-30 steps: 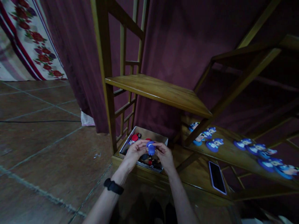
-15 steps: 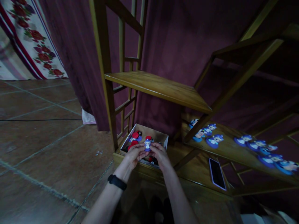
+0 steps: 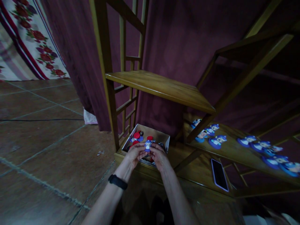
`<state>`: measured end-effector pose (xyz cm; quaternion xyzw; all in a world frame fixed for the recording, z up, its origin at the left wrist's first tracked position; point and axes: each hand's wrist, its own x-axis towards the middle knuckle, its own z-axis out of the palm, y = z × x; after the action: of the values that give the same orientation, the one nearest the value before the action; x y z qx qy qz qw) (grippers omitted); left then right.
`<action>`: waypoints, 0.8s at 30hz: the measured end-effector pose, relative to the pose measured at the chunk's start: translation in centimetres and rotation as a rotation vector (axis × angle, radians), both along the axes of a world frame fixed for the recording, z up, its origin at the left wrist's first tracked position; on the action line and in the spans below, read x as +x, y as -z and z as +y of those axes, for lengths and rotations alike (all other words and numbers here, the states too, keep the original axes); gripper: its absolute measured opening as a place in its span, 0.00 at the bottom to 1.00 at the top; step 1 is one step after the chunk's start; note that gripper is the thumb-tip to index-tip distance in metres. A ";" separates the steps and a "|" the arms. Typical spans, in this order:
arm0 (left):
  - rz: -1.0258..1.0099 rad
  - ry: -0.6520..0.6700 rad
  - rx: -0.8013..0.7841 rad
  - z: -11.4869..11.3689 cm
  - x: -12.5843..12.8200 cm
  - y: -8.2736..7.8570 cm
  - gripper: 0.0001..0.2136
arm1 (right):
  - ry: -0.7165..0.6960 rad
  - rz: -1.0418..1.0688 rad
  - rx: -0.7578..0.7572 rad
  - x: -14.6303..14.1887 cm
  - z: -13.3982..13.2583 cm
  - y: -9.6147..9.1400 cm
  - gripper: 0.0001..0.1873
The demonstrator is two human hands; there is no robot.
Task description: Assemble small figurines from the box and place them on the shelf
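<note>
Both my hands meet over a small cardboard box [image 3: 161, 135] on the bottom shelf. My left hand [image 3: 136, 153] and my right hand [image 3: 159, 156] pinch one small blue and white figure [image 3: 147, 145] between their fingertips, held upright above the box. The box holds several little red and blue figures [image 3: 136, 136]. A black band [image 3: 117, 182] circles my left wrist.
A wooden shelf unit [image 3: 161, 87] stands before a dark red curtain [image 3: 77, 59]. Several flat blue figures [image 3: 217, 141] lie in a row on the lower right shelf. A phone [image 3: 219, 178] lies face up on the bottom board. Tiled floor [image 3: 42, 150] spreads to the left.
The figure went from a blue back view held higher to face-up and lower over the box. My hands moved slightly forward and down with it.
</note>
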<state>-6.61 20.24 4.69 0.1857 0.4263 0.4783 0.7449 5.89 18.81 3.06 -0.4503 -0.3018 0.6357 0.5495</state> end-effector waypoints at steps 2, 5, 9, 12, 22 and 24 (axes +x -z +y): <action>0.003 -0.009 -0.012 -0.1 0.2 0.0 0.08 | 0.009 -0.047 0.002 0.0 -0.1 0.0 0.14; 0.016 -0.044 -0.015 -0.2 0.6 0.0 0.07 | 0.027 -0.114 0.031 0.0 -0.1 -0.2 0.15; 0.055 -0.094 0.060 -0.4 1.2 0.0 0.11 | 0.033 -0.175 0.111 0.0 0.2 -0.7 0.16; 0.140 -0.146 0.176 -0.2 1.5 0.1 0.13 | 0.084 -0.272 0.200 0.1 0.4 -0.9 0.18; 0.330 -0.226 0.418 0.5 1.6 0.7 0.10 | 0.107 -0.607 0.345 0.3 0.7 0.4 0.16; 0.314 -0.216 0.404 0.6 1.5 1.0 0.10 | 0.102 -0.644 0.360 0.4 0.8 0.7 0.16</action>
<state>-5.09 20.81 3.73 0.3560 0.4498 0.5958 0.5620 6.32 19.58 2.40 -0.5377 -0.5434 0.3700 0.5279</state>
